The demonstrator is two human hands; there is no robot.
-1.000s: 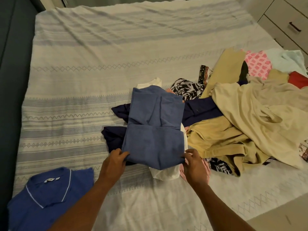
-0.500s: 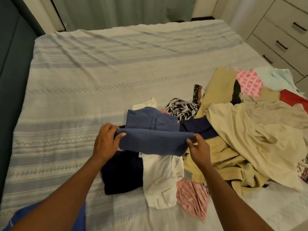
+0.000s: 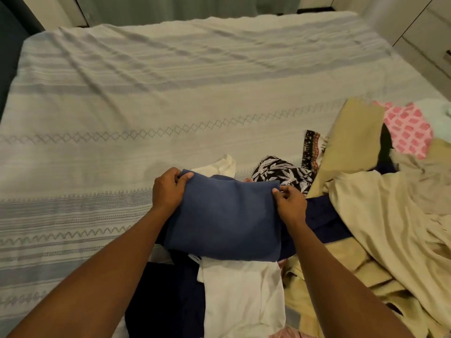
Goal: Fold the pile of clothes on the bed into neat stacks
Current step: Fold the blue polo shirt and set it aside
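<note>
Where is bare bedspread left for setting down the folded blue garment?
The bedspread is bare across the whole far half and left of the left hand. Crowded: beige clothes on the right, white garment and navy garment under the blue garment.

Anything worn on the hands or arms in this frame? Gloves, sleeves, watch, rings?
Nothing visible. Left hand and right hand are ungloved, no rings on the fingers that show. Left forearm and right forearm are bare to the frame edge: no sleeves, watch or bands.
</note>
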